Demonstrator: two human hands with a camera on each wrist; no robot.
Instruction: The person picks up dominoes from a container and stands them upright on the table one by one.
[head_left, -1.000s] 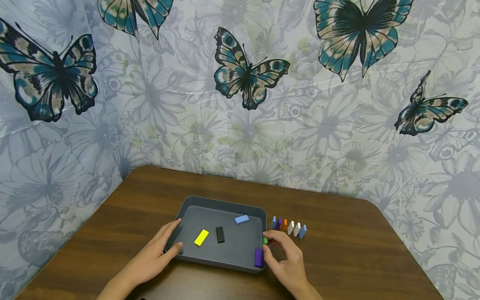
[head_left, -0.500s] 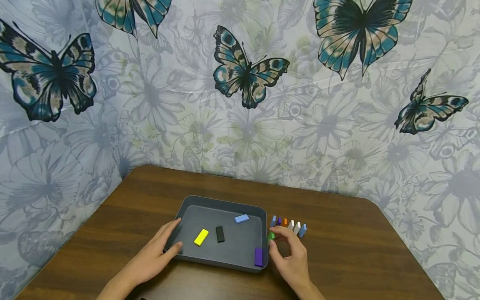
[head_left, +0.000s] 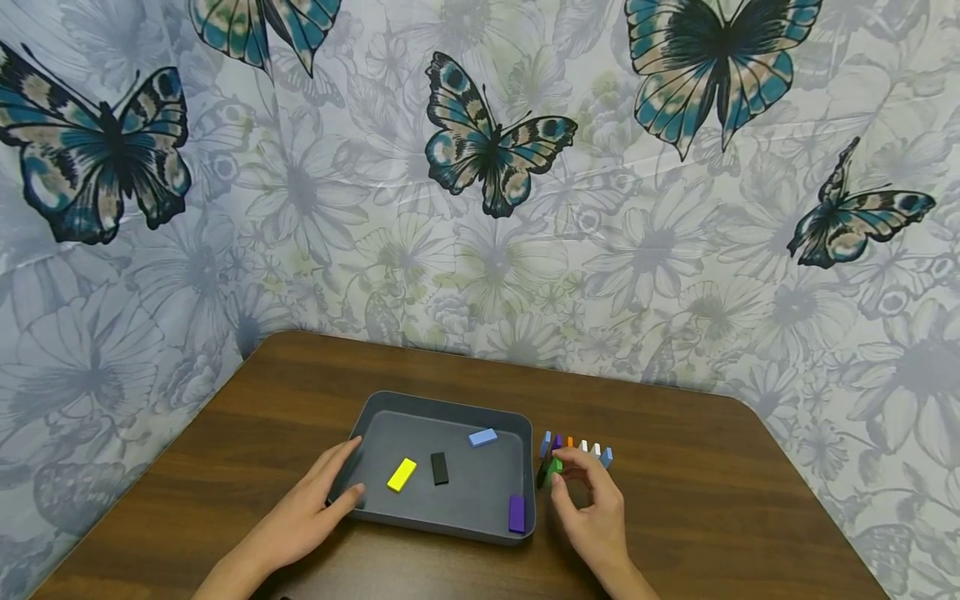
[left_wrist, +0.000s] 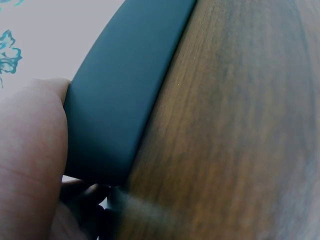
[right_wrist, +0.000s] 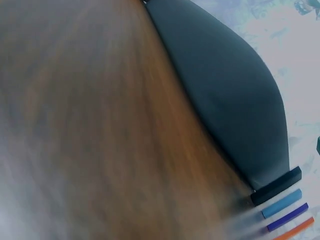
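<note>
My left hand (head_left: 309,506) holds the near-left corner of a dark grey tray (head_left: 442,406), thumb and fingertips over its rim; in the left wrist view the thumb (left_wrist: 32,150) lies against the tray wall (left_wrist: 120,95). Just right of the tray, my right hand (head_left: 596,508) pinches a green domino (head_left: 557,467) between thumb and index finger. Close by, a row of dominoes stands on edge: black (right_wrist: 276,186), light blue (right_wrist: 282,203), purple (right_wrist: 287,217) and orange (right_wrist: 295,230), with white (head_left: 596,450) and blue (head_left: 607,457) ones beyond. My right hand partly hides the row.
Inside the tray lie a yellow domino (head_left: 402,475), a black one (head_left: 439,468), a light blue one (head_left: 482,437) and a purple one (head_left: 517,514). The brown wooden table (head_left: 652,433) ends at a butterfly-patterned cloth backdrop (head_left: 495,275).
My right hand has carried the green domino rightward from the tray's right rim, out over the table beside the row. The left hand and the tray have stayed in place.
</note>
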